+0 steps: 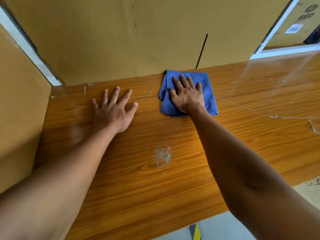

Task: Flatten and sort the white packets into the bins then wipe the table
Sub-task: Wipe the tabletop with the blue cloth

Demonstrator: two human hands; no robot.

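A folded blue cloth (207,94) lies on the wooden table (138,179), close to the cardboard at the back. My right hand (187,94) presses flat on the cloth with straight, spread fingers. My left hand (114,110) rests flat on the bare table to the left of the cloth, fingers spread and holding nothing. No white packets or bins are in view.
A large cardboard sheet (121,40) stands along the back of the table and another cardboard panel (20,110) closes the left side. A whitish smear (161,155) marks the table's middle. Scratches and tape residue (277,116) run across the right part. A cardboard box (313,193) sits at the lower right.
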